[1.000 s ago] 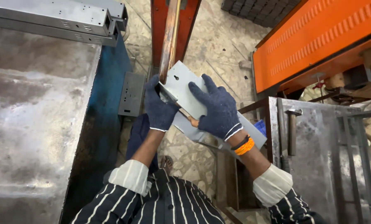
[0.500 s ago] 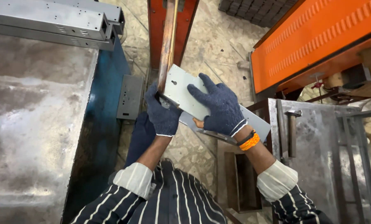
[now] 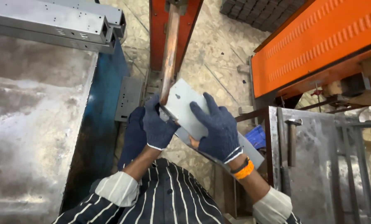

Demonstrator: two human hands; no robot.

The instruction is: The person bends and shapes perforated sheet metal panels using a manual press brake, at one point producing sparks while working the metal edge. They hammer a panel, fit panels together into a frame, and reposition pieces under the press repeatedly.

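Since half a second ago the grey metal sheet point(image 3: 185, 108) has slid a little further up under the tip of the copper rod point(image 3: 169, 54), and both gloved hands have gone up with it. The left hand point(image 3: 157, 126), in a dark knitted glove, is closed around the sheet's left edge, right beside the rod's lower end. The right hand point(image 3: 218, 128), gloved the same and with an orange band at the wrist, lies spread flat on top of the sheet, fingers wide, pressing it down. The sheet is tilted, its far corner touching the rod and its long lower end running down to the right past the wrist. The rod hangs from a red frame point(image 3: 159, 29). To the left is a worn steel table point(image 3: 23, 124) with a grey metal channel point(image 3: 48, 20) lying on it; to the right are an orange machine cover point(image 3: 318, 41) and a hammer point(image 3: 292, 137) on a steel bench.
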